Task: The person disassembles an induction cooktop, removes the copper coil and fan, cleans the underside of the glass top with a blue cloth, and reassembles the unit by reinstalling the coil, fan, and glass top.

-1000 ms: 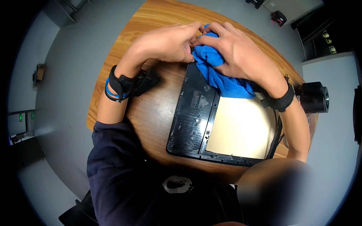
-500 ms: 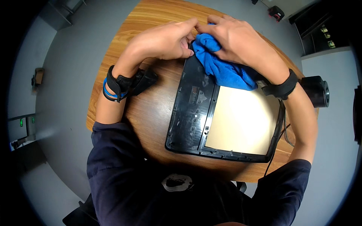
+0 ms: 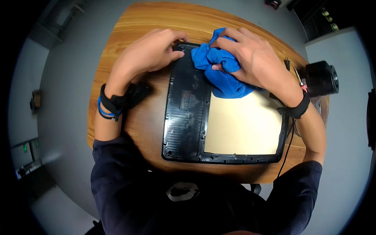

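A black plastic casing lies on the wooden table in front of me, with ribs and small clips along its border and a flat tan panel set into its right part. My left hand grips the casing's far left corner, its thumb by the near side and its fingers curled over the far edge. In my right hand is a bunched blue cloth, pressed between thumb and fingers. The cloth rests over the casing's far part and hides some of the tan panel and far rim.
A black cylindrical device stands at the table's right edge. Next to it lies a plug, and a black cable runs down beside the casing. Black straps circle both my wrists. Grey floor surrounds the wooden table.
The casing has shifted left and turned a little straighter. My hands have moved apart; the left stays at the corner while the right has drawn the cloth rightward and nearer.
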`<state>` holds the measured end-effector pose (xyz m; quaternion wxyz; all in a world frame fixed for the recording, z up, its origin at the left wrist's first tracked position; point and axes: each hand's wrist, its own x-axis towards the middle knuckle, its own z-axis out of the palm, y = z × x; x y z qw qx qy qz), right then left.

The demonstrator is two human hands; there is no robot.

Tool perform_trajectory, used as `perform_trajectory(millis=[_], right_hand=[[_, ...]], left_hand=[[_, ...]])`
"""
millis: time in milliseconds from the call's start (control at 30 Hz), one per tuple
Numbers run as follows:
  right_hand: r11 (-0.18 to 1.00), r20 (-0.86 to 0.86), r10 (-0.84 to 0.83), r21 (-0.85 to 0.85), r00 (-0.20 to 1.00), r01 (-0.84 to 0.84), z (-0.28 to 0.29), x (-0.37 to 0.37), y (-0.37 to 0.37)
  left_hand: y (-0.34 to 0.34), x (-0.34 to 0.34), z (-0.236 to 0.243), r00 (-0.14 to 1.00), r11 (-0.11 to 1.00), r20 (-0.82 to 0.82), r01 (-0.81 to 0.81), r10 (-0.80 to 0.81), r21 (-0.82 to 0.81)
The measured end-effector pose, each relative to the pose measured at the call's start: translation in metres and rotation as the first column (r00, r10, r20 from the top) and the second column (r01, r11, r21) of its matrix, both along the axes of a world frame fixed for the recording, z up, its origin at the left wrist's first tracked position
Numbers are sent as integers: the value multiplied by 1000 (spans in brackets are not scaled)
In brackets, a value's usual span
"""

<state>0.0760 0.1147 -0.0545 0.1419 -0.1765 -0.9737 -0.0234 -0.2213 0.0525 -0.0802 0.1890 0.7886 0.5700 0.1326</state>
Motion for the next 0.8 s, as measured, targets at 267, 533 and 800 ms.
perform_trajectory(millis=[267, 533, 800], right_hand=[[946, 234, -323, 48, 917, 321, 33, 100, 4], [932, 102, -357, -23, 929, 361, 46, 150, -2], [995, -230, 94, -8, 969, -99, -8, 45, -2]], left_hand=[[-10, 9, 18, 994, 994, 9, -109, 110, -17], [-10, 8, 18, 992, 984, -100, 88, -73, 156], [-9, 15, 24, 958, 959, -55, 279, -281, -42]])
